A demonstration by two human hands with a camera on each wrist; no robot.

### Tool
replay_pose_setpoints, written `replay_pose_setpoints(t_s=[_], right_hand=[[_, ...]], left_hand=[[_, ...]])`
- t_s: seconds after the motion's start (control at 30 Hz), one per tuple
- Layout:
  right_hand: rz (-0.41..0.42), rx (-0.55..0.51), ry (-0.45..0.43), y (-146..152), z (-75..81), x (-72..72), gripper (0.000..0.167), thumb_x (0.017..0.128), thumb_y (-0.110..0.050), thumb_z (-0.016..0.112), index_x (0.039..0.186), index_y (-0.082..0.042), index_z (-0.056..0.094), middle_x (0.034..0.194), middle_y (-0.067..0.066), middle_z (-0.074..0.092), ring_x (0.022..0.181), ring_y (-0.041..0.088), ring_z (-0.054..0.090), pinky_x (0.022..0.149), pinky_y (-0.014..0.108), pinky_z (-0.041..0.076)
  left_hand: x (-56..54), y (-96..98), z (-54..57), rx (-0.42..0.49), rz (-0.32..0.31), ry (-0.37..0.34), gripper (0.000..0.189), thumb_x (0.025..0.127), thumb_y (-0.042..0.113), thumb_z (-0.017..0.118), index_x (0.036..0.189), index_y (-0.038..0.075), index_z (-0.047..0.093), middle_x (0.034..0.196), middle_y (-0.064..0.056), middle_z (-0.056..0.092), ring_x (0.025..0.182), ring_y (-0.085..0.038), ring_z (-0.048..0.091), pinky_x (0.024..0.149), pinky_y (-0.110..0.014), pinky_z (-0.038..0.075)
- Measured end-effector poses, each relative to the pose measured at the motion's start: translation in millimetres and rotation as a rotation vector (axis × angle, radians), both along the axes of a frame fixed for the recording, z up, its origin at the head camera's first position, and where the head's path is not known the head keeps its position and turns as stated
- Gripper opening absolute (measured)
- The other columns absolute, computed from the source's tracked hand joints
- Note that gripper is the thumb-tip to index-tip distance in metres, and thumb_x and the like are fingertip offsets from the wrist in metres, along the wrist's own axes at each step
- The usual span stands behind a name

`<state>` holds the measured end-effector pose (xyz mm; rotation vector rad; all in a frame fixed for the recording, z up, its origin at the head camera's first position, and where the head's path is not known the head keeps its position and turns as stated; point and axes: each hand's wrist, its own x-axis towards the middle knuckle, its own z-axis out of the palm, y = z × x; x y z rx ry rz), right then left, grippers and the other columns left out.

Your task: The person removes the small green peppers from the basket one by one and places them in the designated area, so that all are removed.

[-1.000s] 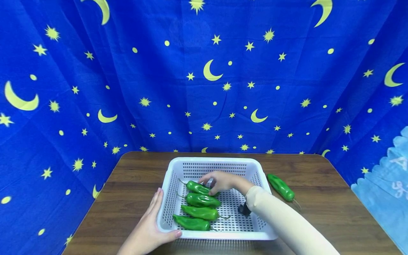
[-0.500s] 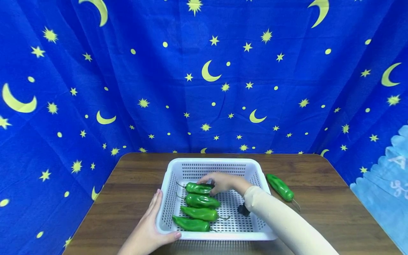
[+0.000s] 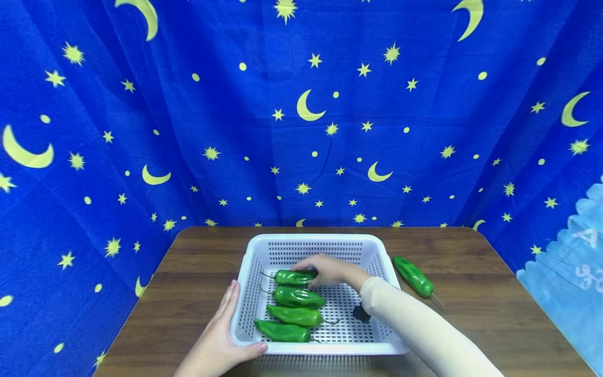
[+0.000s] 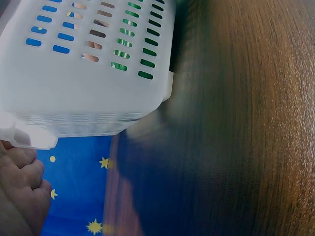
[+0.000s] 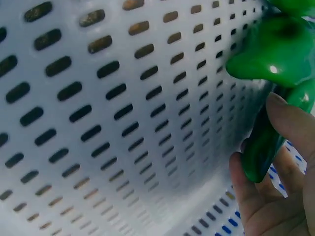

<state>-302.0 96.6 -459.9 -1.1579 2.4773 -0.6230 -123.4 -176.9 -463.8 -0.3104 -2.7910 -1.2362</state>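
In the head view, a white perforated plastic basket (image 3: pixel 348 348) holds several long green peppers in a column, one being the nearest pepper (image 3: pixel 282 331). My right hand (image 3: pixel 327 269) reaches inside and grips the farthest green pepper (image 3: pixel 289 277) near its right end. The right wrist view shows thumb and fingers around that pepper (image 5: pixel 261 147), its tip poking out between them; another pepper (image 5: pixel 275 54) lies beside it. My left hand (image 3: pixel 219 332) holds the basket's near left corner, thumb on the front rim and fingers along the left side. In the left wrist view its curled fingers (image 4: pixel 24 182) are by the rim.
One more green pepper (image 3: pixel 414 276) lies on the wooden table (image 3: pixel 452 335), right of the basket. A small black object (image 3: pixel 361 313) shows beneath the right wrist. Blue cloth (image 3: pixel 264 131) with moons and stars hangs behind and at the sides.
The right hand has settled its grip on the farthest pepper, which has shifted slightly and lies straighter. The left hand and the basket keep their places; the head view moved a little.
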Motion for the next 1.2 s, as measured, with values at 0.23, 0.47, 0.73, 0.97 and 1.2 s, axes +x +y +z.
replay_pose_setpoints(t_s=[0.23,0.47,0.73,0.97,1.2], right_hand=[[-0.004,-0.052,-0.04,16,21.3,-7.3,0.059,0.083,-0.004,0.075,0.139,-0.019,0.059,0.139,0.002,0.061,0.129,0.022,0.056,0.113,0.044,0.042],[-0.062,-0.128,-0.021,43,63.6,-7.7,0.059,0.087,-0.013,0.075,0.142,-0.02,0.056,0.14,0.005,0.059,0.129,0.025,0.055,0.109,0.046,0.046],[-0.139,-0.125,0.027,85,91.8,-1.9,0.057,0.089,-0.019,0.074,0.142,-0.024,0.055,0.141,0.003,0.058,0.128,0.025,0.055,0.106,0.049,0.047],[-0.251,-0.098,0.034,128,107.8,8.4,0.058,0.091,-0.016,0.071,0.144,-0.032,0.053,0.144,0.002,0.055,0.135,0.03,0.049,0.109,0.056,0.043],[-0.365,-0.101,0.085,170,112.7,19.7,0.057,0.092,-0.018,0.07,0.146,-0.026,0.051,0.143,0.01,0.055,0.128,0.034,0.055,0.103,0.057,0.047]], left_hand=[[-1.1,-0.1,0.9,-0.025,-0.001,-0.022,0.135,0.063,0.06,0.086,0.161,0.011,0.007,0.167,-0.019,0.008,0.149,-0.047,0.02,0.112,-0.063,0.026],[-2.0,1.4,5.9,-0.029,0.006,-0.061,0.135,0.063,0.063,0.085,0.161,0.013,0.007,0.168,-0.015,0.004,0.149,-0.047,0.018,0.113,-0.065,0.025],[-1.0,2.1,4.4,-0.033,0.008,-0.074,0.135,0.063,0.064,0.084,0.161,0.012,0.008,0.168,-0.015,0.006,0.15,-0.045,0.017,0.114,-0.064,0.024],[-1.1,2.6,6.4,-0.034,0.005,-0.088,0.135,0.063,0.063,0.085,0.161,0.012,0.007,0.168,-0.016,0.005,0.15,-0.046,0.017,0.114,-0.066,0.024],[-1.7,2.2,3.9,-0.033,0.019,-0.094,0.136,0.062,0.064,0.085,0.161,0.013,0.007,0.168,-0.016,0.006,0.15,-0.045,0.017,0.114,-0.065,0.024]])
